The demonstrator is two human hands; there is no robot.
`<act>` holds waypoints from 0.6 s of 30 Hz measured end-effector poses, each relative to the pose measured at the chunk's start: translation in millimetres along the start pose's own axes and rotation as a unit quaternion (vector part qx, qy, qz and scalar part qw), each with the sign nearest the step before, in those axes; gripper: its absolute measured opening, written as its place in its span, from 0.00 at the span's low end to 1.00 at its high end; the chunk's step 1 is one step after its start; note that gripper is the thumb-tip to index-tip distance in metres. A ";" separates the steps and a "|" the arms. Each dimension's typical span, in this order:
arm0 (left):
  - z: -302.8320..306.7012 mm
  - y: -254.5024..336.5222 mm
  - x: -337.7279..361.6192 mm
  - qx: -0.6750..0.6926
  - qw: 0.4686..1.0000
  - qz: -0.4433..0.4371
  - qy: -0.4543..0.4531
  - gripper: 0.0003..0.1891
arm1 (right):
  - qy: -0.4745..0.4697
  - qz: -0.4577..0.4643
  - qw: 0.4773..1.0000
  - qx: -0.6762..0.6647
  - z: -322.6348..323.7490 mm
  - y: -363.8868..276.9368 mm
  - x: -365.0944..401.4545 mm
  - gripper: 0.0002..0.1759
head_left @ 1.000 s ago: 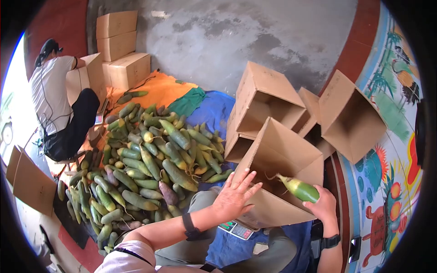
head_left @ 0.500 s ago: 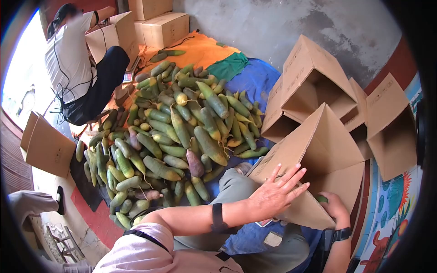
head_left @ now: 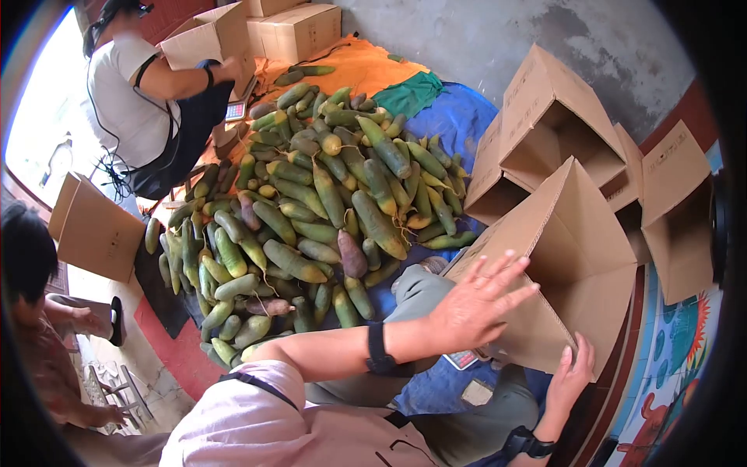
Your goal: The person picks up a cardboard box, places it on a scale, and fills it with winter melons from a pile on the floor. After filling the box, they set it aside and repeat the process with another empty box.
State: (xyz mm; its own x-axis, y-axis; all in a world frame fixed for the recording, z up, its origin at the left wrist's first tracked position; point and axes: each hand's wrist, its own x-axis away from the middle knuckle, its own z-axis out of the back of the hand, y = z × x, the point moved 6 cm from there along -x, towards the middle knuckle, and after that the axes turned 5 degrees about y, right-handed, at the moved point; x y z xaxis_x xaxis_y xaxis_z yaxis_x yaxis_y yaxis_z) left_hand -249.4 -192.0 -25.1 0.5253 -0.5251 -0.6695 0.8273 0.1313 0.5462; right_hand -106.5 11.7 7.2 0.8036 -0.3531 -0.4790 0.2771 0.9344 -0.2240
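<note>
Leftward, mostly green radishes [head_left: 327, 196] lie heaped, then the left hand [head_left: 481, 303] spreads its fingers wide before a tilted, open-mouthed carton [head_left: 541, 338], while the right hand [head_left: 572, 375] bends its fingers at the lower rim, whether gripping I cannot tell.

"What colour were the radishes [head_left: 296, 191]?"
"Mostly green, yellowish at some ends, though one radish [head_left: 352, 254] was purplish."
"What else was bright?"
"The orange sheet [head_left: 366, 61], the blue sheet [head_left: 467, 117] and the deep green cloth [head_left: 406, 95] were."
"And the box [head_left: 599, 300]?"
"That was brown. The shirt [head_left: 233, 416] was pale pink, the wristband [head_left: 379, 350] black."
"The tiles [head_left: 677, 366]?"
"Those had a painted pattern of red, blue and green."
</note>
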 end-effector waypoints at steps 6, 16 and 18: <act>54.6 -85.3 68.8 -0.095 0.985 0.123 0.076 0.36 | 0.141 0.053 0.982 0.117 19.5 7.5 34.8 0.19; 103.8 -253.8 278.7 -0.378 0.788 0.437 -0.212 0.32 | 0.158 -0.020 0.976 0.146 15.0 67.5 124.5 0.21; 106.6 -271.9 303.4 -0.401 0.756 0.454 -0.247 0.32 | 0.111 -0.062 0.979 0.157 0.6 83.8 141.2 0.21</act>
State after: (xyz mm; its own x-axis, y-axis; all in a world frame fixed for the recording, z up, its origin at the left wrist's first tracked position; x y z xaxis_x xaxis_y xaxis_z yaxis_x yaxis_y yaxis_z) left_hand -336.2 -476.7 -323.0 0.9748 -0.1366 0.1763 0.1289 0.9902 0.0541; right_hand 30.5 40.2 -78.7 0.6287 -0.4341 -0.6452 0.5422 0.8395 -0.0365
